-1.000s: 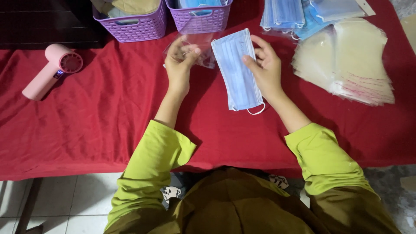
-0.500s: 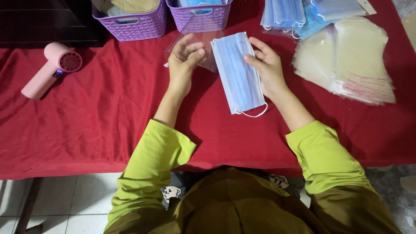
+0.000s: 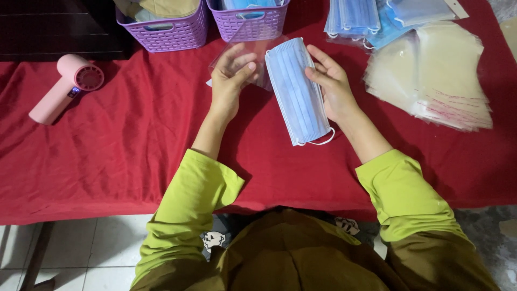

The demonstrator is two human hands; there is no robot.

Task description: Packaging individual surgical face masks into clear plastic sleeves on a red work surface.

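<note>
Surface: red cloth (image 3: 107, 156) over a table, tiled floor below the near edge.
Mask: blue pleated face mask (image 3: 298, 89), middle of the cloth, lying lengthwise away from the person, ear loop showing at the near end.
Right hand: right hand (image 3: 333, 86) grips the mask's right long edge, fingers curled on it.
Left hand: left hand (image 3: 232, 73) pinches a clear plastic sleeve (image 3: 249, 54) just left of the mask.
Handling, mask: likely very light, soft, floppy; best held by the long edges, not the loops.
Handling, sleeve: thin, slick, creases easily; hold near its mouth.
Around: two purple baskets (image 3: 168, 32), mask stack (image 3: 353, 16), sleeve pile (image 3: 431, 70), pink handheld fan (image 3: 64, 89).
</note>
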